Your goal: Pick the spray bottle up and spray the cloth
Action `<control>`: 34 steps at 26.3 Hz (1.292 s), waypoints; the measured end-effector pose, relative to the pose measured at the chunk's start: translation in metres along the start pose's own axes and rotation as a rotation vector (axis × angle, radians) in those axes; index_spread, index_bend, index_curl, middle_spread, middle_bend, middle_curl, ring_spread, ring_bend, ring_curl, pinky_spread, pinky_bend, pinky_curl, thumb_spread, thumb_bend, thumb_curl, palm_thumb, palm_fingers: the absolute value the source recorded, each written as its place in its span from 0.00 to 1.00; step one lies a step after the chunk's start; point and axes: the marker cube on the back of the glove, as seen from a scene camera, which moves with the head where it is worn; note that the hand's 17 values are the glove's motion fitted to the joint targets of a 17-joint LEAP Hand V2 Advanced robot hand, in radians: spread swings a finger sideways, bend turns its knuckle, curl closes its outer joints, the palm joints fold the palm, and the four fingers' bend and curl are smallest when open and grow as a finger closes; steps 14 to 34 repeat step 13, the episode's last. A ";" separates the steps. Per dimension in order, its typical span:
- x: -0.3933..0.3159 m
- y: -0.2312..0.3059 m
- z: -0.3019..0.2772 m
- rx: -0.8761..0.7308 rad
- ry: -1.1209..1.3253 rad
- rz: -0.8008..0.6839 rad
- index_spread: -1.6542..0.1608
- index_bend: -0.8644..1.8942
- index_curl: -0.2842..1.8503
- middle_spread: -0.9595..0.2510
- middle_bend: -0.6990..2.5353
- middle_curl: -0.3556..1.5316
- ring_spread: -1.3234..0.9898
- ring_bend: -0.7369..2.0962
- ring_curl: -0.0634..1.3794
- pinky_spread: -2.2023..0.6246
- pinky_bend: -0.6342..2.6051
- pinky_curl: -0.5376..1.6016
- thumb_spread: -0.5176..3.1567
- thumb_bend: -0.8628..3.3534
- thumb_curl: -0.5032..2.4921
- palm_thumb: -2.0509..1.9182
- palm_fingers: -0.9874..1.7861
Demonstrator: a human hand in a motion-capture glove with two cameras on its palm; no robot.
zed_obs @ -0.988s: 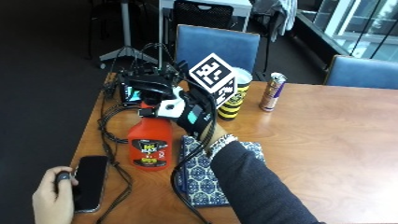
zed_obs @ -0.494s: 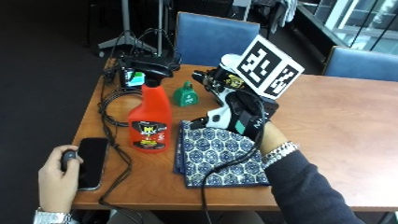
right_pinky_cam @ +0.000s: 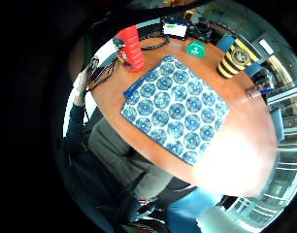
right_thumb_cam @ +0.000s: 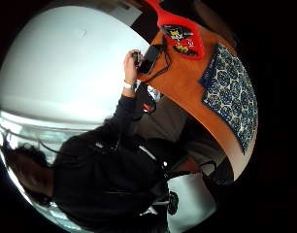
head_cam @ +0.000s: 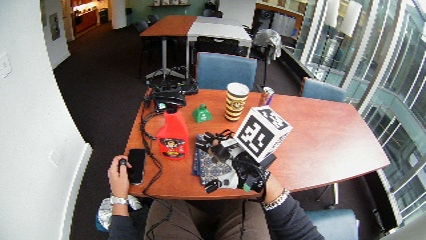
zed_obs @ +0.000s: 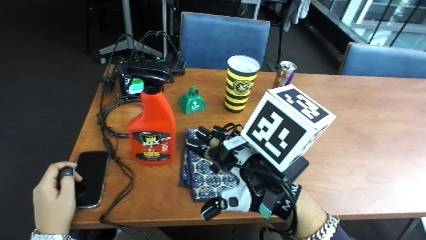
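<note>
The wooden table [zed_obs: 373, 130] is being taken up at its near left corner by the task's things, and the step in hand is judged to be the reach for the red spray bottle [zed_obs: 152, 131], which is not yet being touched. The blue patterned cloth [zed_obs: 208, 174] is lying flat just beside the bottle, on the side toward the gloved right hand [zed_obs: 229, 170], which is being held above it, palm down. The fingers [zed_obs: 203, 142] are being kept spread and nearly straight, with nothing held in them. For the pick-up to go well, the hand is best being carried sideways off the cloth toward the bottle and wrapped round the narrow neck below the black trigger head [zed_obs: 153, 80], so that one finger is being left free for the trigger and the nozzle is being turned toward the cloth. The cables [zed_obs: 110, 122] lying close by the bottle's base are best being avoided. The bottle is standing upright, with a yellow and black label [zed_obs: 153, 145] facing the table's near edge; the trigger head is seen at its top. A bare left hand [zed_obs: 56, 192] is resting at a phone [zed_obs: 90, 177], apart from the bottle.
</note>
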 end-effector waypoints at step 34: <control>-0.033 0.021 0.015 -0.064 0.045 -0.052 0.64 0.38 0.30 0.67 0.27 0.36 0.54 0.34 0.25 0.86 0.29 0.40 0.38 0.19 0.29 0.62 0.46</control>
